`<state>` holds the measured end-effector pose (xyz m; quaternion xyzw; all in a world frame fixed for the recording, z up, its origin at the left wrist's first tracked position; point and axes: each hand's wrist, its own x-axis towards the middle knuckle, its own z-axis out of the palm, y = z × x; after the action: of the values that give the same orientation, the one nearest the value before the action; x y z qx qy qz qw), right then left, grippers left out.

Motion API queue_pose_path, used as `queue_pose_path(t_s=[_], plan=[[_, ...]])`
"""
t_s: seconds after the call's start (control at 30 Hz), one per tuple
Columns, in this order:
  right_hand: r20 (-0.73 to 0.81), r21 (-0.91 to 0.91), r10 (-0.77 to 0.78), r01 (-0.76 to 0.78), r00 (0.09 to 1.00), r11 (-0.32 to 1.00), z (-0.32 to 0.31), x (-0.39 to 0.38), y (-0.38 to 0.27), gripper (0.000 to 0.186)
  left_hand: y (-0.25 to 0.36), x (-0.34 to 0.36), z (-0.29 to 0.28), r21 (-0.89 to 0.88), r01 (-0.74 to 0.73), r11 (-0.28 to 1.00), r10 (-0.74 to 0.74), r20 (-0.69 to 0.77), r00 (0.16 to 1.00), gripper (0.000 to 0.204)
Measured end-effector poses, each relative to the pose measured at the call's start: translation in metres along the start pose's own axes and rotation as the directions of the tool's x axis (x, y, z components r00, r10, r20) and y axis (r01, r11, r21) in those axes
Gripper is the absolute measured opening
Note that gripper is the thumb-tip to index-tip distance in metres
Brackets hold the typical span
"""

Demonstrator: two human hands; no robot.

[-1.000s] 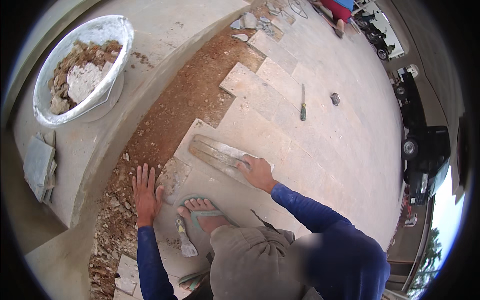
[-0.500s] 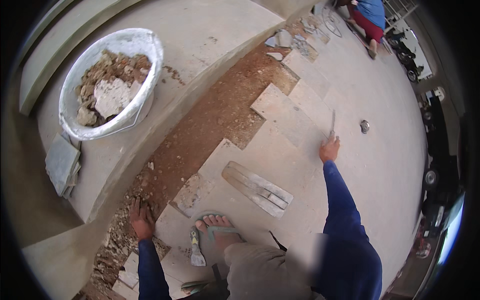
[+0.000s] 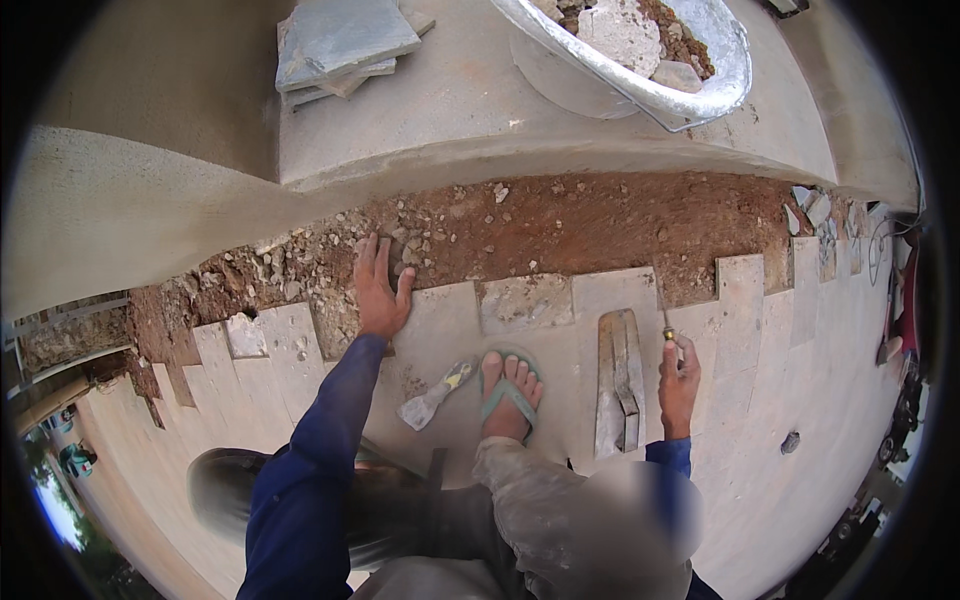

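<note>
One bucket [image 3: 560,72] w/ rubble [image 3: 617,38], prob. soil [image 3: 673,24] too; R grip [image 3: 679,388] clamped on screwdriver [image 3: 669,334], L grip [image 3: 379,300] spread.

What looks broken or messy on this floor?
The strip of brown dirt stands out: paving slabs stop along it in an uneven edge. Loose stones litter it by the left hand. One patch beyond the sandaled foot looks rough and pitted beside smoother slabs, and broken grey pieces lie toward the strip's right end.

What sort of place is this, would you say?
Likely an outdoor paving work site: a strip of bare soil runs along the stepped edge of the paving tiles, and a bucket of rubble stands nearby.
</note>
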<state>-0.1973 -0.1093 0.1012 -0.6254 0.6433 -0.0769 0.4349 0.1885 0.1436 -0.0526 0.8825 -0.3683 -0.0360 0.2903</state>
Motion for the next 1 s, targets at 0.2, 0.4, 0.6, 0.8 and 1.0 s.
queue_pose_path(t_s=[0.2, 0.4, 0.6, 0.8, 1.0], plan=[[0.257, -0.144, -0.272, 0.315, 0.927, 0.938, 0.130, -0.045, -0.086, 0.034, 0.005, 0.009, 0.005, 0.003, 0.031, 1.000, -0.031, 0.024, 0.999, 0.060], [0.181, -0.252, -0.335, 0.373, 0.925, 0.893, 0.199, -0.005, -0.071, 0.035, 0.018, 0.012, 0.008, -0.023, 0.052, 0.998, -0.052, 0.021, 0.998, 0.059], [0.384, 0.205, 0.124, -0.215, 0.915, 0.955, 0.227, 0.012, -0.066, 0.036, 0.010, 0.009, 0.004, 0.061, 0.043, 0.997, -0.044, 0.013, 0.999, 0.061], [0.291, 0.276, -0.157, 0.074, 0.944, 0.958, 0.211, 0.007, -0.081, 0.039, 0.013, 0.014, 0.007, 0.048, 0.046, 0.998, -0.047, 0.022, 0.999, 0.063], [0.142, -0.161, -0.411, 0.430, 0.901, 0.888, 0.184, -0.014, -0.103, 0.036, 0.010, 0.011, 0.005, 0.034, 0.103, 0.994, -0.104, 0.015, 0.994, 0.066]])
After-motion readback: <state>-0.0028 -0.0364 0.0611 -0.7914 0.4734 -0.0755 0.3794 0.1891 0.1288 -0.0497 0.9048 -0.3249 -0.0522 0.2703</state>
